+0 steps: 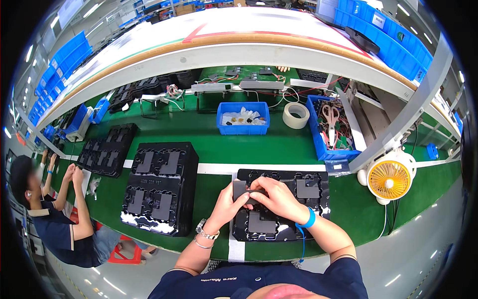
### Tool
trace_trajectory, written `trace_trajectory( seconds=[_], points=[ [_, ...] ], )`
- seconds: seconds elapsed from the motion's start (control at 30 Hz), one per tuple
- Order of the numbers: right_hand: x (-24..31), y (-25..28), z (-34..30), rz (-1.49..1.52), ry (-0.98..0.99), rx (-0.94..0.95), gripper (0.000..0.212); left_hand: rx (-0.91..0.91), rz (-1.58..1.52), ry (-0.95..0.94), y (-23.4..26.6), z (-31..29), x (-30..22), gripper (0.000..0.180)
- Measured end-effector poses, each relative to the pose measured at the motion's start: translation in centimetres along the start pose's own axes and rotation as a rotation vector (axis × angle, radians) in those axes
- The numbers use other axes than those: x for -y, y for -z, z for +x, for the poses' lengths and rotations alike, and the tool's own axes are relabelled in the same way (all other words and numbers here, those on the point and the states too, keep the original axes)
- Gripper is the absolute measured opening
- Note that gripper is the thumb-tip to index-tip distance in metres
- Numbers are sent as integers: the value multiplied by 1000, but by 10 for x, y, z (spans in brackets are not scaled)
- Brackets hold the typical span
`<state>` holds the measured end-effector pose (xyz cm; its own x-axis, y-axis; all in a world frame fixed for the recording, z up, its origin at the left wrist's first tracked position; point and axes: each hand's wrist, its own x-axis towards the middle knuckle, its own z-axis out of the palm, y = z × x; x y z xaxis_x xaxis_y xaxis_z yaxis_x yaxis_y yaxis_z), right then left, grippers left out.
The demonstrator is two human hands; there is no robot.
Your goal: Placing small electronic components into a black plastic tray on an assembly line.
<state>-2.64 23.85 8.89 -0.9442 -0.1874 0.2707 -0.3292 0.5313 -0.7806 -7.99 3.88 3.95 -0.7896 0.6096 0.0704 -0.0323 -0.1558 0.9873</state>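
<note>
Both hands meet over a black moulded tray [318, 204] with dark grey flat parts in its pockets. My left hand [226, 205], below a metal watch, is closed on a dark grey flat part [239, 189]. My right hand [280, 199], with a blue wrist strap, pinches the same part from the other side. What lies between the fingertips is partly hidden. To the left stands a stack of black trays [191, 184], its top one holding several similar grey parts.
Behind are a blue bin [243, 130] of small pieces, a tape roll [296, 115], and a blue bin [334, 153] with scissors [330, 122] and wires. A yellow fan [389, 180] stands right. A co-worker [64, 224] sits left. A shelf edge [239, 50] spans above.
</note>
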Motion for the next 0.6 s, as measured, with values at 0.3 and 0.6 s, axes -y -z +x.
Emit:
trace_trajectory(
  seconds=[0.3, 0.6],
  points=[
    [-2, 0, -1, -145, 71, -27, 11, -46, 227, -62, -9, 0, -1, 20],
    [-5, -1, -1, -98, 74, -52, 11, -25, 318, -65, -9, 0, -1, 19]
  ],
)
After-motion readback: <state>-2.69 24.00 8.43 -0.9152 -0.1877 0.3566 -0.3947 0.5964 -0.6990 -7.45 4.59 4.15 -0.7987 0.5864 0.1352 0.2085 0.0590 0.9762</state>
